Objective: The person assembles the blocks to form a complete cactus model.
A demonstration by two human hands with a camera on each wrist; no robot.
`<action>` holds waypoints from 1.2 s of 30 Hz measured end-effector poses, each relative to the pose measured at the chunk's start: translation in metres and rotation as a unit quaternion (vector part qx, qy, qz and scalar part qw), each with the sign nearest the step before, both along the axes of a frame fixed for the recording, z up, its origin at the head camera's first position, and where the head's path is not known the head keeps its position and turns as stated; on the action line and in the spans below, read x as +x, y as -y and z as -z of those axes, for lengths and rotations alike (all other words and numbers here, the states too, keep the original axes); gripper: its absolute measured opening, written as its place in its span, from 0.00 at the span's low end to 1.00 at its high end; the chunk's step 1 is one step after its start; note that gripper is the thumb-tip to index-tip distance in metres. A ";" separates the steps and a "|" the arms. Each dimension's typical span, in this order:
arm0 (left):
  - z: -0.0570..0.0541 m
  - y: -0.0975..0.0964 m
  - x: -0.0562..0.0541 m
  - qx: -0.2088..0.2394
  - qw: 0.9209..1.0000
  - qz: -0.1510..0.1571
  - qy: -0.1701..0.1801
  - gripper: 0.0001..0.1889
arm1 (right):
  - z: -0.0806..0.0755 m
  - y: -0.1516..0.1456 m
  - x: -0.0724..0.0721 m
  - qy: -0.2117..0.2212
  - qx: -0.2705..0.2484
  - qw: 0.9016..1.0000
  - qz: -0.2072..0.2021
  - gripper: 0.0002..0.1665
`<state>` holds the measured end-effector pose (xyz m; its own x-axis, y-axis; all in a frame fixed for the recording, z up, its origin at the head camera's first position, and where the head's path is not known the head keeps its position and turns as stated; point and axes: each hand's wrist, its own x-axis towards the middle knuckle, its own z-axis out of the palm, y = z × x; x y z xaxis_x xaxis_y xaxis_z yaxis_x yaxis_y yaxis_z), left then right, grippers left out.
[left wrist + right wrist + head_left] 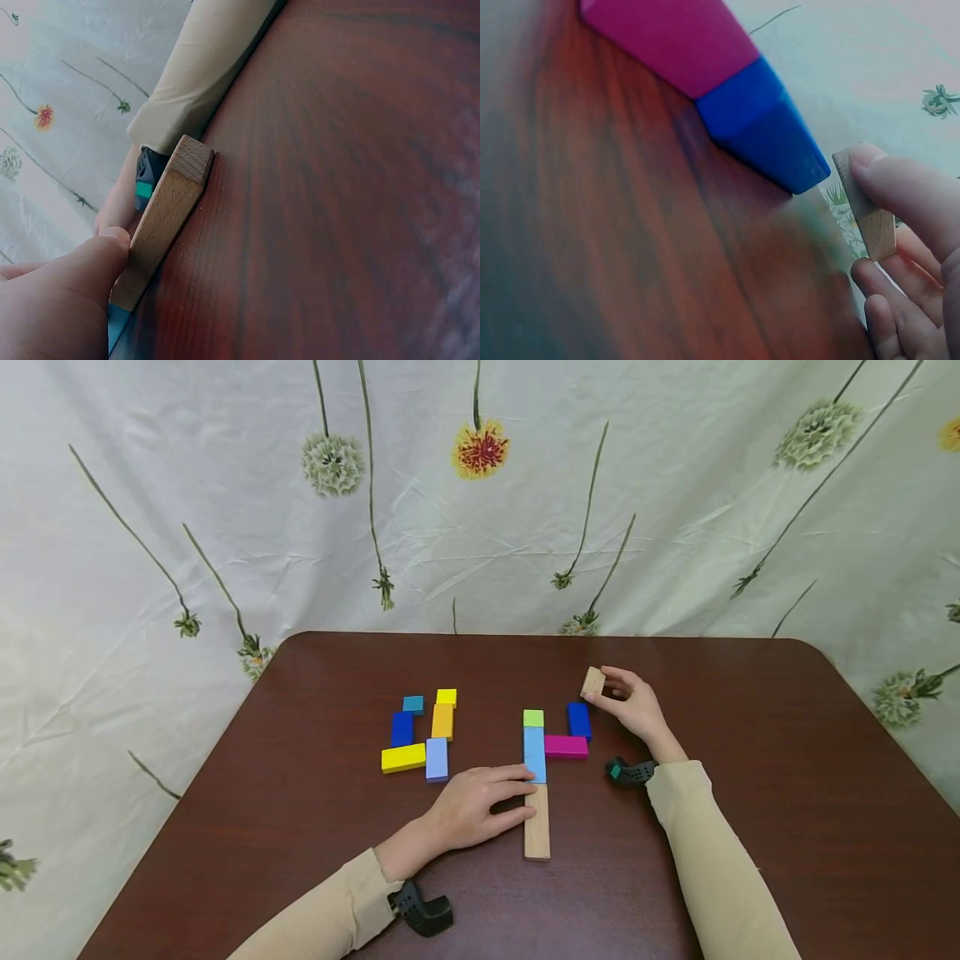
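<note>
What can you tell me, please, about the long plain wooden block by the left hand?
The long plain wooden block is a straight, rectangular bar that looks like bare, pale tan wood, with a darker, rough-textured near end in the left wrist view. It lies flat on the dark brown table, its length running away from the person. Its far end meets the light blue block, in line with it. The left hand touches it near that end.

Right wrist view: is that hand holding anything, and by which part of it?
The right hand holds a small, plain wooden rectangular block, pinched between thumb and fingers, with the thumb near one end; where the fingers touch is partly hidden.
</note>
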<state>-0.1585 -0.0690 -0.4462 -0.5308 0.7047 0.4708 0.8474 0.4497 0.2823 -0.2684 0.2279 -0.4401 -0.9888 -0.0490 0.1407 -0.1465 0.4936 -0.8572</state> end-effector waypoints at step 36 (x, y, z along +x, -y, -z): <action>-0.001 0.000 0.000 -0.002 1.000 0.005 0.008 0.16 | -0.001 0.007 -0.002 -0.039 0.073 0.996 -0.014 0.28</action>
